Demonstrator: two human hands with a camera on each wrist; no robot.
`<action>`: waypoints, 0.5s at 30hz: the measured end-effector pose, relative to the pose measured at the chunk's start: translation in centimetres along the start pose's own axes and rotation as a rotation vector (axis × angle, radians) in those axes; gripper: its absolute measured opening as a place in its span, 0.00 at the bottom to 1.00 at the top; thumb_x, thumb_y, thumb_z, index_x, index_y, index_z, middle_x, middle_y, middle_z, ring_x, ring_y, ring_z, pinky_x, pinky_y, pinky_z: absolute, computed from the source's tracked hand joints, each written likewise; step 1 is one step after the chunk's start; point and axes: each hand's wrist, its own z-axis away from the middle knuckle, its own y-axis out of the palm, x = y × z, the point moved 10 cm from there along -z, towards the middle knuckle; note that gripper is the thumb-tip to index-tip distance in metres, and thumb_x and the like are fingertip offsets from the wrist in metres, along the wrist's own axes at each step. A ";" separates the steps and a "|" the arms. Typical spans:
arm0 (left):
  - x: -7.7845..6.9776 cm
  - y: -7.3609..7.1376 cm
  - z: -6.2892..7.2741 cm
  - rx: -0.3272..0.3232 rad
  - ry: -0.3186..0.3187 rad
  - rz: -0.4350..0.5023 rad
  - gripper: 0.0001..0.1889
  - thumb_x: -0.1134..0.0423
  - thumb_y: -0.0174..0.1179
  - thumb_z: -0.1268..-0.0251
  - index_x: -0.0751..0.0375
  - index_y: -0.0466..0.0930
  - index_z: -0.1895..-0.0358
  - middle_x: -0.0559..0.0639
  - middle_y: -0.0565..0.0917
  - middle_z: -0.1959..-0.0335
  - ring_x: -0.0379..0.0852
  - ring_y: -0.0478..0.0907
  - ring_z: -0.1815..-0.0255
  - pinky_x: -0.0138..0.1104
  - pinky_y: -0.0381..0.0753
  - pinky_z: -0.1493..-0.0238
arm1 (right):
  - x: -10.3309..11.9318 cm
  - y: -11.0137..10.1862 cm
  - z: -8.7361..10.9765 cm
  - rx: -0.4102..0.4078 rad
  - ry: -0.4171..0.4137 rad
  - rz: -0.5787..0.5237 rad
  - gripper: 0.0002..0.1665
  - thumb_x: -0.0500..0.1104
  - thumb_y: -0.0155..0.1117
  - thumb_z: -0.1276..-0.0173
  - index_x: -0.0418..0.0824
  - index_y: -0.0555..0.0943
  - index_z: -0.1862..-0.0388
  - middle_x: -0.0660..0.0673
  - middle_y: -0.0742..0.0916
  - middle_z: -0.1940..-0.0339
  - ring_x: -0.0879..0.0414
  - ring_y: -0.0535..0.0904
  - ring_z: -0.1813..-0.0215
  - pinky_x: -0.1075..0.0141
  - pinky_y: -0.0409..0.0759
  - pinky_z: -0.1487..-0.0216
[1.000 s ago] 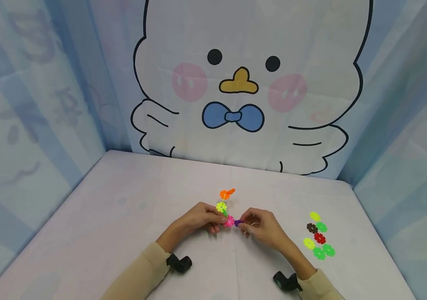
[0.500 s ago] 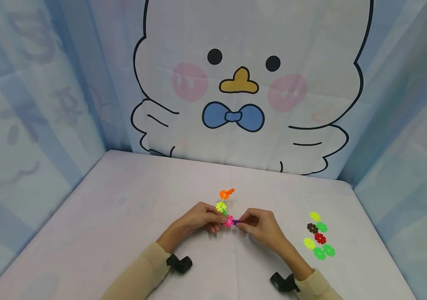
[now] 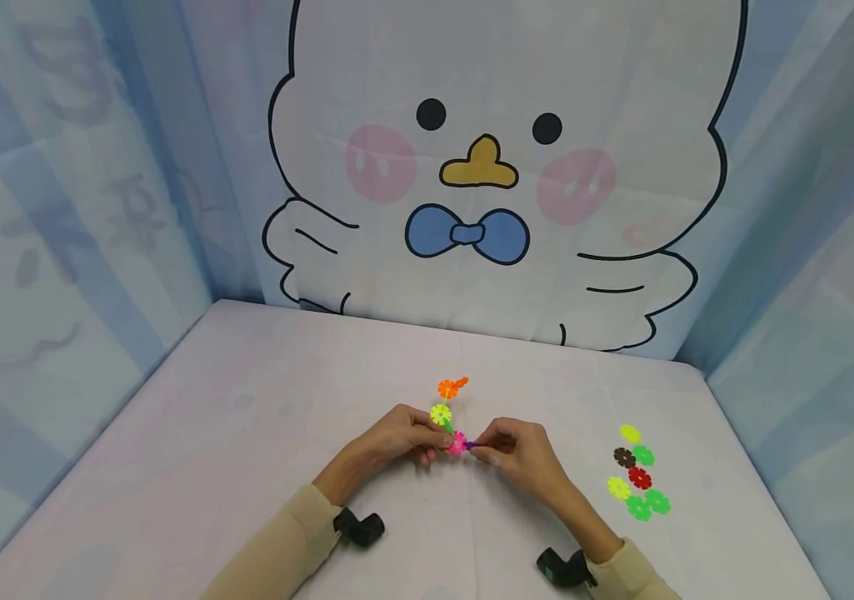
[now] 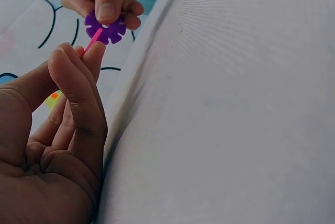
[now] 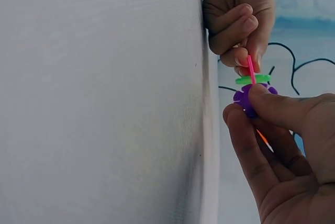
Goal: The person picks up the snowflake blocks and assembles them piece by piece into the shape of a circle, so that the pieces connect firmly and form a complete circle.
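My left hand (image 3: 406, 435) pinches a pink notched disc (image 3: 458, 443) at the lower end of a short chain of flower-shaped discs. Up the chain come a green disc (image 5: 253, 79), a yellow disc (image 3: 441, 414) and orange discs (image 3: 447, 389) at the far end. A purple disc (image 4: 107, 29) is held between thumb and fingers of my right hand (image 3: 520, 447). In the left wrist view the pink disc's edge overlaps the purple one, the two set crosswise. The right wrist view has the purple disc right at the pink edge too.
To the right on the white table (image 3: 284, 517) lie loose discs: brown (image 3: 624, 457), red (image 3: 640, 477), yellow (image 3: 631, 433) and several green ones (image 3: 638, 507). A curtain with a cartoon bird (image 3: 479, 292) stands behind the table.
The purple disc in my right hand has turned edge-on to the head view and come against the pink disc. My right wrist has shifted slightly left; the left hand stays nearly still.
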 end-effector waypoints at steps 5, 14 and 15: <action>0.0 0.0 0.0 -0.001 -0.010 -0.006 0.10 0.65 0.71 0.31 0.71 0.89 0.55 0.45 0.89 0.72 0.36 0.78 0.78 0.26 0.82 0.73 | -0.2 0.0 0.1 -0.013 0.018 0.008 0.08 0.35 0.81 0.39 0.45 0.89 0.70 0.48 0.92 0.68 0.69 0.86 0.66 0.72 0.87 0.63; 0.0 0.0 0.1 -0.001 0.000 -0.010 0.11 0.67 0.70 0.31 0.74 0.88 0.55 0.45 0.87 0.75 0.35 0.76 0.79 0.25 0.79 0.75 | 0.4 0.0 0.1 -0.059 -0.048 0.023 0.09 0.33 0.82 0.41 0.44 0.89 0.71 0.48 0.92 0.69 0.70 0.86 0.67 0.72 0.87 0.64; 0.0 -0.1 0.1 -0.002 0.000 -0.008 0.11 0.67 0.70 0.31 0.74 0.88 0.55 0.44 0.87 0.75 0.35 0.76 0.80 0.25 0.79 0.75 | 0.5 0.0 0.1 -0.063 -0.061 0.029 0.09 0.33 0.82 0.41 0.44 0.89 0.71 0.48 0.92 0.70 0.70 0.86 0.68 0.72 0.87 0.64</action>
